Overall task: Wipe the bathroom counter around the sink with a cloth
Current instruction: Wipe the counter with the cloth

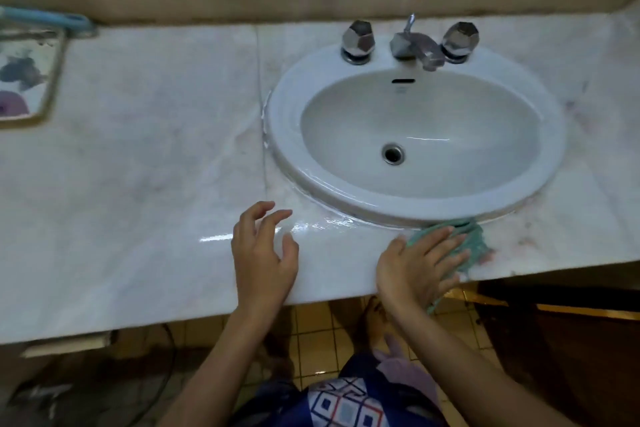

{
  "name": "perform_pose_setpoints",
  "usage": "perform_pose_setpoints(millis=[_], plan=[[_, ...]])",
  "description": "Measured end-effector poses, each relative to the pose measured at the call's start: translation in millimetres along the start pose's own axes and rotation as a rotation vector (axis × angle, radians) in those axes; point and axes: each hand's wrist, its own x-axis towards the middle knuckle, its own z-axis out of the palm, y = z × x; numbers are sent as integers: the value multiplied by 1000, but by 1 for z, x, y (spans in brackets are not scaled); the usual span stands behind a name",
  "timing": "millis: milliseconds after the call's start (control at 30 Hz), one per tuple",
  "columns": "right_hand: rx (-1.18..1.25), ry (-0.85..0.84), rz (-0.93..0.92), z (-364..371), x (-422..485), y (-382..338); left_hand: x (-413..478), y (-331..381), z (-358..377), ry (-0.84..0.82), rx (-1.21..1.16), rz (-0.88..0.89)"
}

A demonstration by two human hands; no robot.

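A teal cloth lies on the pale marble counter, just in front of the white oval sink. My right hand presses flat on the cloth with straight fingers, at the counter's front edge. Part of the cloth hangs over that edge below my palm. My left hand hovers over the wet, shiny counter to the left of the cloth, fingers loosely curled and holding nothing.
A chrome faucet with two knobs stands behind the basin. A patterned tray and a blue-handled item sit at the far left. A beige backsplash runs along the back. Yellow floor tiles show below the counter.
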Motion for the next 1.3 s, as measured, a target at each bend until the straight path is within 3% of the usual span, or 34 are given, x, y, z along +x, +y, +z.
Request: perform_pose_setpoints(millis=[100,233,367,567,633,767,867,933,1000,1100,1167,1233,1300], plan=[[-28,-33,-99,26,-63,-44,12,-46,-44,8,15,-30],[-126,-52,-386,62,-119,-108,29,-101,-99,36,131,-91],[-177,-28,-650,84,-110,-159,50,-141,-141,82,242,-142],[-223,-92,-875,93,-83,-229,60,-176,-177,107,394,-256],[-227,-91,-908,93,-58,-256,61,-176,-174,105,441,-244],[-195,-56,-775,100,-11,-336,64,-175,-168,133,504,-253],[-173,-73,-797,117,-24,-389,66,-178,-169,151,477,-248],[-199,-108,-989,130,-63,-386,65,-179,-173,199,324,-246],[-262,-191,-1331,137,-114,-341,59,-179,-184,301,163,-260],[-412,-380,-1916,107,-142,-241,44,-186,-208,453,240,-323],[-487,-404,-2162,87,-100,-227,30,-200,-223,498,314,-413],[-499,-229,-2119,85,-49,-260,17,-215,-232,483,380,-470],[-441,-137,-1787,95,-20,-322,8,-223,-237,437,427,-515]])
